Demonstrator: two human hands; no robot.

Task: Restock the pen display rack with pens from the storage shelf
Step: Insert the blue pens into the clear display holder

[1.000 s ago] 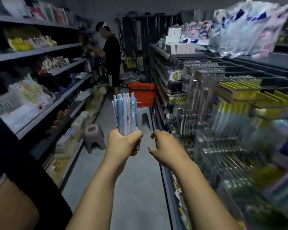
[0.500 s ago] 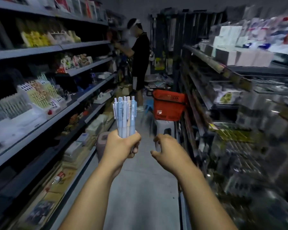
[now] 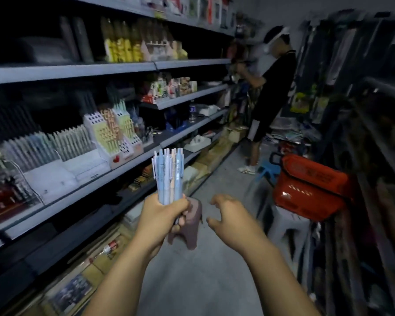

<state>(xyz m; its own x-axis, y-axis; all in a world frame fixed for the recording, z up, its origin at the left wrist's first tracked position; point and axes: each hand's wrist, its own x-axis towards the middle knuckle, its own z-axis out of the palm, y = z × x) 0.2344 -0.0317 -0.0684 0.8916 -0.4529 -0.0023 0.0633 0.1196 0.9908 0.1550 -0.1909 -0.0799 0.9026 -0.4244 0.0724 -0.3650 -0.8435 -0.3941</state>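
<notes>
My left hand (image 3: 161, 215) grips a bundle of pale blue and pastel pens (image 3: 169, 175), held upright in front of me with the clicker ends up. My right hand (image 3: 229, 216) hovers just to its right, fingers loosely curled, holding nothing. On the left shelf at chest height stand pen display racks (image 3: 114, 135) with rows of pens, and clear tiered holders (image 3: 50, 153) full of pale pens further left.
A purple-brown stool (image 3: 189, 226) stands in the aisle right behind my hands. A red basket (image 3: 310, 185) sits on a grey stool (image 3: 287, 226) at the right. A person in black (image 3: 269, 92) stands further down the aisle. Dark shelving (image 3: 374, 156) lines the right side.
My view has swung from the right-hand shelves to the left-hand shelf with the pen racks. The left hand still holds the pens; the right hand's fingers have spread a little.
</notes>
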